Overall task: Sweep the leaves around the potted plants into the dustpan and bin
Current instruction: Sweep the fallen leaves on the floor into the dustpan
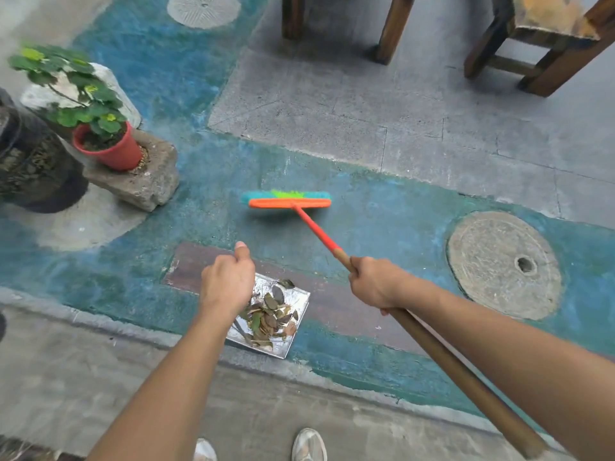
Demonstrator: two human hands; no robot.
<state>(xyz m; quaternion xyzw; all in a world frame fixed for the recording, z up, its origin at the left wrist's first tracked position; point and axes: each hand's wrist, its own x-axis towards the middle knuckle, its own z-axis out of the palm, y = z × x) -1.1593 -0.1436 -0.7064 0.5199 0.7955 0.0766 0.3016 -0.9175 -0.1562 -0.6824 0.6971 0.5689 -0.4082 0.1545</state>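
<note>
Head view, left hand (228, 284): I see it fisted, thumb up, above the dustpan (298, 302); its grip looks closed on the pan's upright handle, though the handle itself is hidden under the hand, so I judge that, not see it.
Head view, right hand (374, 282): grip closed around the broom (432, 341) shaft, near where wood meets the orange sleeve.
Brush (288, 199): out ahead over the blue floor (382, 221), well apart from the pan; blurred, so I cannot tell whether it touches the ground.
Leaves (268, 317): a heap sits in the pan, toward its back; the floor near the red pot (111, 151) looks swept.
Bin: not in view.
Stage: I judge gathering is nearly done, tipping is left.
Risk: if I tilt the pan forward while carrying, leaves slide off the open lip.
Risk: a one-handed broom may swing into the pot or stool (545, 44).
</note>
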